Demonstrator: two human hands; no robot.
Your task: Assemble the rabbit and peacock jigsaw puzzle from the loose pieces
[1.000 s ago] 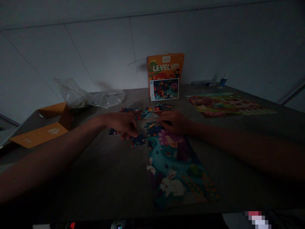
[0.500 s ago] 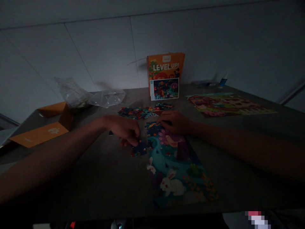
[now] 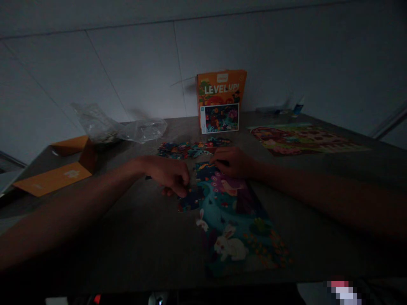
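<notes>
The joined jigsaw puzzle (image 3: 229, 224) lies on the grey table, with rabbits, a blue stream and a purple bird on it. At its left edge is a dark blue puzzle piece (image 3: 190, 202), lying against the joined part. My left hand (image 3: 170, 176) is closed, its thumb and finger on the top left of this piece. My right hand (image 3: 231, 162) rests curled on the puzzle's upper end, fingertips pressed down near the top edge. What lies under those fingers, if anything, is hidden.
Behind my hands sits a heap of loose pieces (image 3: 184, 150). An orange box (image 3: 222, 87) with a picture card (image 3: 221, 118) stands at the wall. Crumpled clear plastic bags (image 3: 143, 130) and an open orange box part (image 3: 54, 178) lie left; another puzzle (image 3: 305, 140) is right.
My left hand has shifted slightly right and down with the dark blue piece, which now sits closer against the puzzle's left edge. My right hand has hardly moved.
</notes>
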